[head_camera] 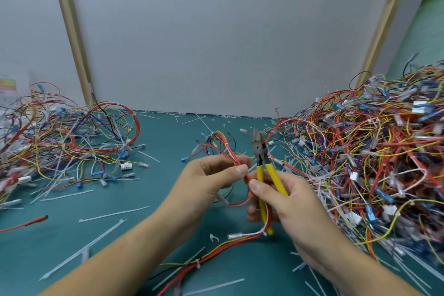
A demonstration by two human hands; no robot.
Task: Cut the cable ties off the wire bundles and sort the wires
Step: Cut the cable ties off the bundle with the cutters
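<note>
Wire bundle (224, 145) shown pinched in the curled left hand (211, 176) above the counter's (165, 149) middle, cutters (262, 154) gripped in the right hand (286, 202), blades upward and off the wires; the next tie probably must be found and snipped.

This is a workstation in a small workshop or factory for wiring work. A teal work mat (165, 134) covers the bench. A large heap of coloured wires (374, 158) with connectors lies on the right, and a smaller heap (62, 137) on the left. Cut white cable ties (113, 213) are scattered around, and yellow-handled cutters (262, 151) are in use. Grey partition panels (216, 38) with wooden strips (72, 36) close the bench behind.
</note>
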